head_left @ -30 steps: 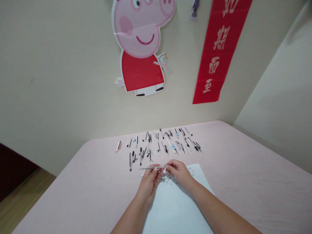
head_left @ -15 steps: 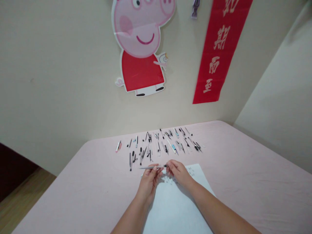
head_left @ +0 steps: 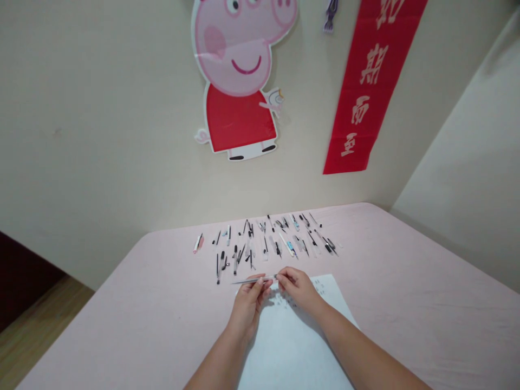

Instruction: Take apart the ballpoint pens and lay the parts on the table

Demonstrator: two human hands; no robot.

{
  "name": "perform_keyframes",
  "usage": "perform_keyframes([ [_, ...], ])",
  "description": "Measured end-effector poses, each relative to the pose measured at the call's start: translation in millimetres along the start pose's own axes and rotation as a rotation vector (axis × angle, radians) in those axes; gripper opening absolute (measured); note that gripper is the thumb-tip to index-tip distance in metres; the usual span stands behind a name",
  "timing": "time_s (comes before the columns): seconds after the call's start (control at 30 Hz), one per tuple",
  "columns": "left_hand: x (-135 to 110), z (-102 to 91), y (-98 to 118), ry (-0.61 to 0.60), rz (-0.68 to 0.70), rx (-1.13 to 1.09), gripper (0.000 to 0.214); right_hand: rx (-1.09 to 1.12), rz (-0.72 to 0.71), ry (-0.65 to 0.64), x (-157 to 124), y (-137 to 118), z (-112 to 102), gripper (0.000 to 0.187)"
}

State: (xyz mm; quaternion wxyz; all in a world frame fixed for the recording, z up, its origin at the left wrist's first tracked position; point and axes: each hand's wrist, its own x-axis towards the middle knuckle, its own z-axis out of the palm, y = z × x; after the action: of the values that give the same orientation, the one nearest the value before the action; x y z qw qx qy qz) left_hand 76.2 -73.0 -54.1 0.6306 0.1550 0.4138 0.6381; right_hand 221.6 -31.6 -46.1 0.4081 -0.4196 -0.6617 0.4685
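A slim pen (head_left: 242, 281) lies level across my fingers above the top edge of a white paper sheet (head_left: 296, 346). My left hand (head_left: 249, 303) is closed round its barrel, with the thin end sticking out to the left. My right hand (head_left: 298, 287) pinches the dark right end of the same pen; its fingertips hide part of that end. Small dark and pale bits (head_left: 286, 301) are scattered on the sheet under my hands, too small to name.
Several pens and loose pen parts (head_left: 266, 246) lie in rows on the pink table cover (head_left: 162, 314) beyond my hands. Behind the table rises a wall with a pink pig cutout (head_left: 241, 116) and a red banner (head_left: 359, 111).
The view has shifted slightly. Less of the pen's black right end shows between my hands; otherwise both hands keep nearly the same position.
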Motion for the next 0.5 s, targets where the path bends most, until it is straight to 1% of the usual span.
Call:
perform_keyframes([
  [0.1, -0.5, 0.3, 0.8, -0.001, 0.001, 0.0, 0.015, 0.026, 0.007, -0.004, -0.2, 0.5, -0.5, 0.025],
  [0.23, -0.5, 0.2, 1.5, -0.007, -0.002, 0.011, 0.012, 0.07, 0.016, -0.003, -0.1, 3.4, -0.3, 0.019],
  [0.37, -0.1, -0.4, 1.0, -0.021, -0.001, 0.004, 0.012, 0.067, -0.008, -0.001, -0.1, 5.2, 0.2, 0.014],
  [0.5, 0.3, -0.5, 0.6, -0.023, 0.001, -0.002, 0.014, 0.048, -0.012, 0.019, 0.4, 6.0, 0.2, 0.012],
])
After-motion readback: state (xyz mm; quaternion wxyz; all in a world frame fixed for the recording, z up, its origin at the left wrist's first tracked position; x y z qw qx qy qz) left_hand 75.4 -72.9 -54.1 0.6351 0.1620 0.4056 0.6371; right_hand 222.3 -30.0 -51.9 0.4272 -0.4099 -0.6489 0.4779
